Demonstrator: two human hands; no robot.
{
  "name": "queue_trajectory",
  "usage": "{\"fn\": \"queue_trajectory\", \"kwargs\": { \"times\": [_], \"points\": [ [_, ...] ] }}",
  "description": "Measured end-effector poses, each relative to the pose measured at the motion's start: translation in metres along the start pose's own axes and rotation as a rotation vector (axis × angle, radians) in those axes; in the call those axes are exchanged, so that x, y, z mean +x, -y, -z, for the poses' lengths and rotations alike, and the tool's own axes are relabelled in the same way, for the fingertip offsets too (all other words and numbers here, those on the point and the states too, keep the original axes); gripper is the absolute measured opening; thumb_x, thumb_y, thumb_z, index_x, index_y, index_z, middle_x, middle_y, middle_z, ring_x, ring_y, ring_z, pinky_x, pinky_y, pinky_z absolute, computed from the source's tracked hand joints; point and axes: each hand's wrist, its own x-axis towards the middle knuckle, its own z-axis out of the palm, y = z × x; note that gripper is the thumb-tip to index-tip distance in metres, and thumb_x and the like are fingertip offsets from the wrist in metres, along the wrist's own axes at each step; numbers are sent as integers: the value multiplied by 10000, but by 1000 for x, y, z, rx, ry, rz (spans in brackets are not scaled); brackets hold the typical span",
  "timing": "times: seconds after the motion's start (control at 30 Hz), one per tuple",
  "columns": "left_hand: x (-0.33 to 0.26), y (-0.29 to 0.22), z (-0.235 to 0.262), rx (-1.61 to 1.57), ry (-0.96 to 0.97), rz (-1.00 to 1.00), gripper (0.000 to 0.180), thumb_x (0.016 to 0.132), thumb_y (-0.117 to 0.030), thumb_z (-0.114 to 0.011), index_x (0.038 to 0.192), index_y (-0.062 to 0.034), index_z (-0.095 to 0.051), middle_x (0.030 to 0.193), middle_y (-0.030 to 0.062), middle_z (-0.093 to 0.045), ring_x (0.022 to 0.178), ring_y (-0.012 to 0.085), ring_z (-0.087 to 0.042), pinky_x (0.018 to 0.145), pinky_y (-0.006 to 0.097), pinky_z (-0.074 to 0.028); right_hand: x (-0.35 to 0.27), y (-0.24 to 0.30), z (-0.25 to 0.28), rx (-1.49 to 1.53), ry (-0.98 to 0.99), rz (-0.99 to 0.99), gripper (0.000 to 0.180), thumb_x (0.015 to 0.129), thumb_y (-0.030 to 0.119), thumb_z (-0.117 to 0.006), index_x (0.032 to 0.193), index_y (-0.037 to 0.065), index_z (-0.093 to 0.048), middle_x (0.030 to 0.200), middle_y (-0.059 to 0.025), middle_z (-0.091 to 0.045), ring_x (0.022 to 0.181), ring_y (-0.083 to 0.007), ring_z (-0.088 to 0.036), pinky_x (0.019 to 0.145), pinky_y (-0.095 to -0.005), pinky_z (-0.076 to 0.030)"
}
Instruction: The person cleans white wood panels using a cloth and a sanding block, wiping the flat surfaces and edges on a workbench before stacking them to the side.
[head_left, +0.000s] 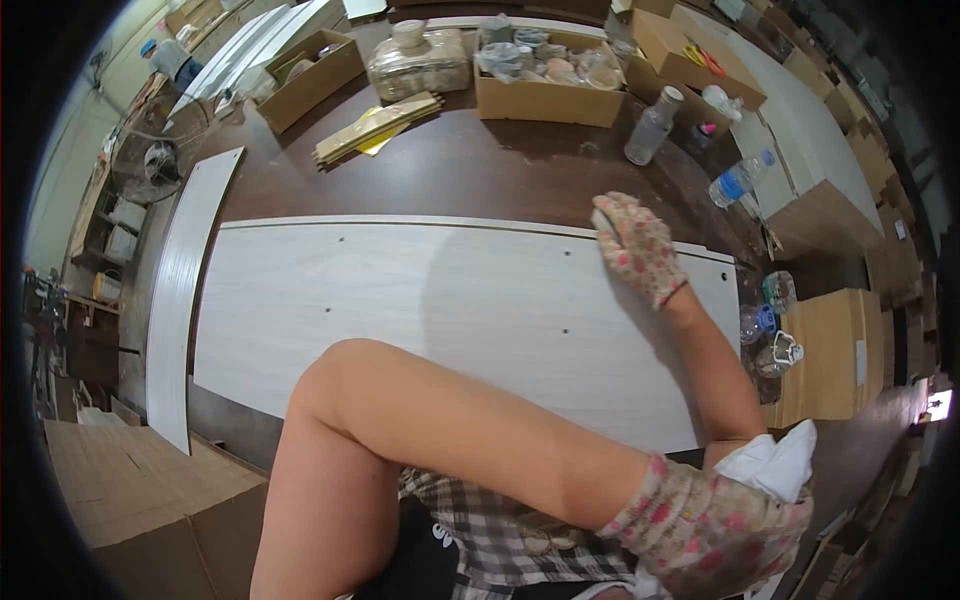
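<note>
One pale panel (420,300) on dark workbench (480,170)

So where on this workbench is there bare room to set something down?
The white panel is bare left of the right hand, which rests at its far edge. The dark table is free between the panel and the cardboard boxes. It is crowded along the far edge and on the right by the bottles. The left hand holds a white cloth.
</note>
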Motion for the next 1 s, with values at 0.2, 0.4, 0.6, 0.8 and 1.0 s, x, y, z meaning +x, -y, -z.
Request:
{"fn": "queue_trajectory", "kwargs": {
  "times": [0.2, 0.4, 0.6, 0.8, 1.0],
  "points": [
    [-190, -83, 25, 356, -577, 130, 363, 733, -192, -661, 1093, -144, -638, 978, 23, -605, 909, 218, -595, 921, 392, -479, 80, 173, -58, 17, -3, 84, 336, 836, 216, -598, 1147, 87, -605, 1084, -134, -625, 874, -321, -639, 736, -434, -538],
    [-481, -193, -18, 510, -508, 955, 403, 631, -295, -765, 997, -166, -655, 1009, 24, -626, 989, 247, -590, 801, 407, -473, 203, 406, -164, 12, 45, 101, 273, 842, 205, -580, 1081, 75, -596, 1037, -141, -626, 860, -318, -639, 730, -429, -534],
    [-539, -198, -54, 433, -657, 1066, 429, 592, -305, -771, 988, -175, -671, 990, 21, -644, 928, 267, -611, 814, 379, -493, 274, 507, -247, 98, 70, 238, 240, 814, 204, -590, 1016, 75, -584, 993, -133, -616, 875, -309, -632, 772, -411, -524],
    [-570, -217, -68, 366, -690, 1002, 450, 618, -330, -756, 1018, -160, -640, 987, 44, -617, 974, 261, -596, 828, 410, -485, 259, 504, -214, 133, 164, 191, 298, 811, 165, -618, 1088, 69, -565, 1075, -149, -594, 924, -332, -621, 809, -435, -518],
    [-570, -199, -69, 371, -799, 965, 336, 666, -259, -724, 969, -132, -653, 989, 55, -631, 975, 260, -597, 823, 403, -479, 287, 540, -252, 161, 28, 335, 332, 823, 183, -607, 1130, 61, -574, 1096, -163, -605, 878, -330, -629, 705, -438, -541]
  ]
}}
